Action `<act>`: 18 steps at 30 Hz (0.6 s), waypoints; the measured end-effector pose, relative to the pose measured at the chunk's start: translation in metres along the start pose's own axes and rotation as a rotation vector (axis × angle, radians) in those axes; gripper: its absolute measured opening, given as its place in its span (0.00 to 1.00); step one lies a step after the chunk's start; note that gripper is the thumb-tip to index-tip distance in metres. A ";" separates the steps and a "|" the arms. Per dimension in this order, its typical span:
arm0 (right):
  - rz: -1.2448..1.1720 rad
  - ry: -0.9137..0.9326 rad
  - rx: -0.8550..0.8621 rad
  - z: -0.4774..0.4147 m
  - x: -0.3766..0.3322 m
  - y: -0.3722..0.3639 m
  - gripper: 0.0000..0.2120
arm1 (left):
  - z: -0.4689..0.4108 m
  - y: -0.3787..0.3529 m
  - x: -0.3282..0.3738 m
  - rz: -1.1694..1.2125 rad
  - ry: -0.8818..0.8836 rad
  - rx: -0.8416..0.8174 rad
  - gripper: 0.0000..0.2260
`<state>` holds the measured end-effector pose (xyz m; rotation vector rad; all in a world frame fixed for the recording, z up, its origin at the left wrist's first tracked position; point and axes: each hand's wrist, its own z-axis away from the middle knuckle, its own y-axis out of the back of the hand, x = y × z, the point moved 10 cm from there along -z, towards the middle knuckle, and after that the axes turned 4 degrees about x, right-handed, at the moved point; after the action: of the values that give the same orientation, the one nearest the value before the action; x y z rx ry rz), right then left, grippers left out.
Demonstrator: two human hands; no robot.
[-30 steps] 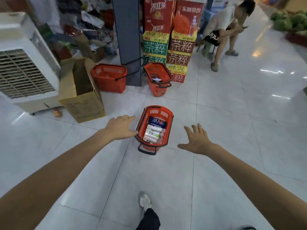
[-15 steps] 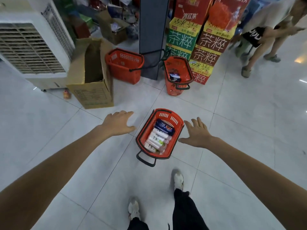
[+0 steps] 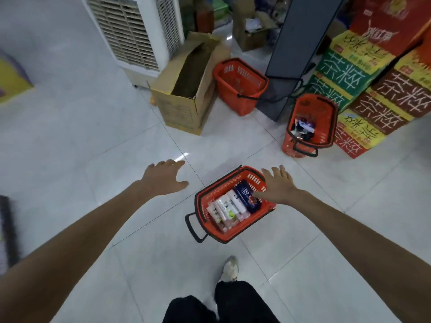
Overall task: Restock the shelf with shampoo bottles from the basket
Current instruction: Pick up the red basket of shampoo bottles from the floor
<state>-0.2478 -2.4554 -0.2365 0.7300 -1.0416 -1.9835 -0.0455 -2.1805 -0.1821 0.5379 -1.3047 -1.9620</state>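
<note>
Now looking down on a red basket (image 3: pixel 217 193) set on pale floor tiles (image 3: pixel 93 141), with its black handle (image 3: pixel 193 229) sticking out at the near left corner. Packed with shampoo bottles (image 3: pixel 225 209) lying side by side, most of them white, plus one dark blue bottle (image 3: pixel 247 199) at the right end of the row.

Reaching with the right hand (image 3: pixel 278 186) over the basket's far right corner, fingers straight and spread, thumb across the edge of the dark blue bottle; cannot tell whether touching it or hovering above. Holding the left hand (image 3: pixel 163 180) flat above bare tiles, left of the basket and well apart from it, fingers spread, gripping nothing.

Standing just short of the basket, with one pale shoe (image 3: pixel 229 269) and dark trouser legs (image 3: pixel 221 306) at the bottom edge.

Farther off: a second basket (image 3: pixel 240 89) left of a dark pillar (image 3: pixel 300 43), a third basket (image 3: pixel 310 127) right of it with small goods inside, an open cardboard box (image 3: pixel 186 94), a white air cooler (image 3: pixel 137 31), and stacked drink cartons (image 3: pixel 373 89) on the right.
</note>
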 end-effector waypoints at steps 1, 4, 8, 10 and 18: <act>-0.001 -0.003 -0.010 -0.002 0.001 -0.003 0.50 | 0.002 -0.003 -0.003 0.023 0.015 -0.018 0.37; 0.040 0.043 -0.026 -0.017 0.015 0.003 0.49 | 0.011 -0.008 0.003 0.047 0.102 0.008 0.38; 0.076 0.098 -0.062 -0.024 0.038 -0.003 0.50 | 0.031 -0.037 0.022 0.108 0.184 -0.004 0.37; 0.100 0.118 -0.070 -0.026 0.046 -0.004 0.50 | 0.037 -0.050 0.029 0.142 0.223 -0.017 0.37; 0.211 0.260 -0.133 -0.039 0.085 -0.013 0.50 | 0.061 -0.110 0.089 0.281 0.394 -0.095 0.38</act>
<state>-0.2692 -2.5371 -0.2789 0.7494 -0.7895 -1.7066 -0.1811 -2.1829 -0.2541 0.6204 -0.9754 -1.5805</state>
